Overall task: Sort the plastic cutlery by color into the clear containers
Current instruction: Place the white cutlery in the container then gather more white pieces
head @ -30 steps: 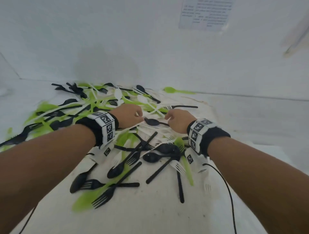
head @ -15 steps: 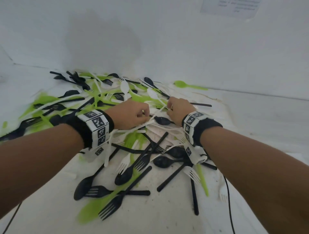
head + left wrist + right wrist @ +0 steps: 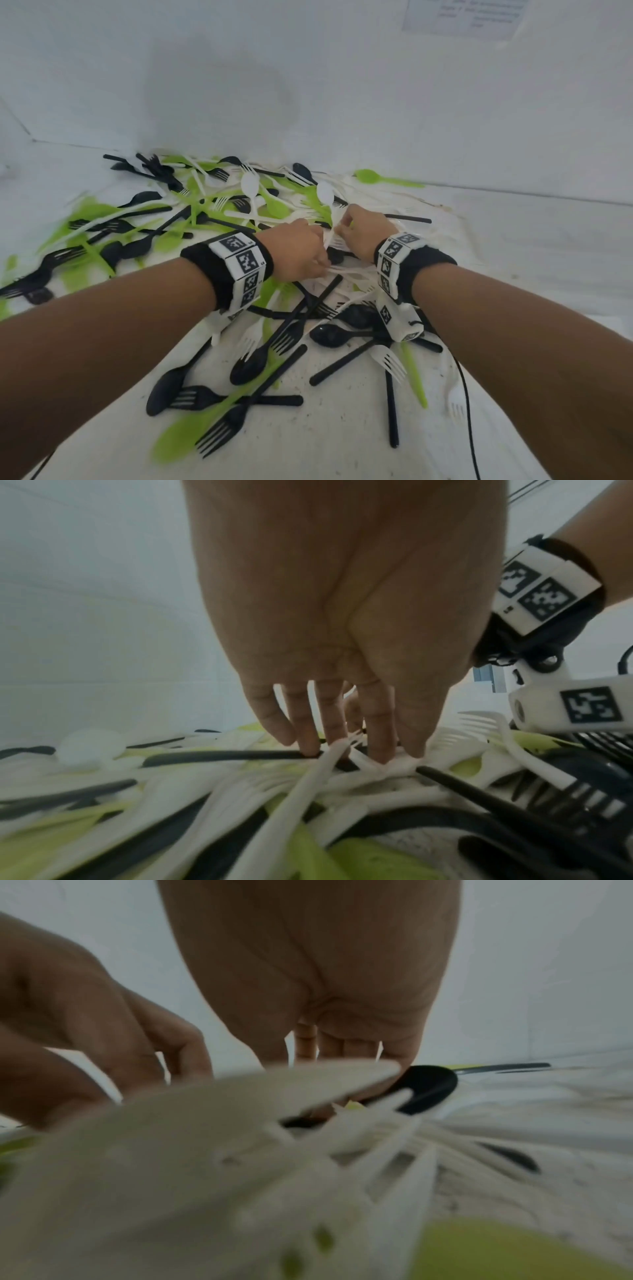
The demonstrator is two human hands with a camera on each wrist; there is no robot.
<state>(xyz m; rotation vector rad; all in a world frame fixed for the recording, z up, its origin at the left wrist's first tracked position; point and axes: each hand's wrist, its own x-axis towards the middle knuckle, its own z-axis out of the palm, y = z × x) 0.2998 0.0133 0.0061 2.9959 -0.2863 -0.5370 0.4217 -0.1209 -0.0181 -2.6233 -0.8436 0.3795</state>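
Black, green and white plastic cutlery lies heaped on a white surface. My left hand and right hand meet at the heap's middle, almost touching. Each grips white cutlery whose handles stick out between them. In the left wrist view my left hand points down and its fingertips pinch white forks. In the right wrist view my right hand curls round a blurred fan of white pieces, with a black spoon just under the fingers. No clear container shows in any view.
Black forks and spoons lie in front of my wrists, and green pieces spread to the left. A lone green spoon lies at the back by the white wall. A black cable runs under my right arm.
Both hands have moved farther into the heap and closer together. More white pieces are now bunched in their fingers.
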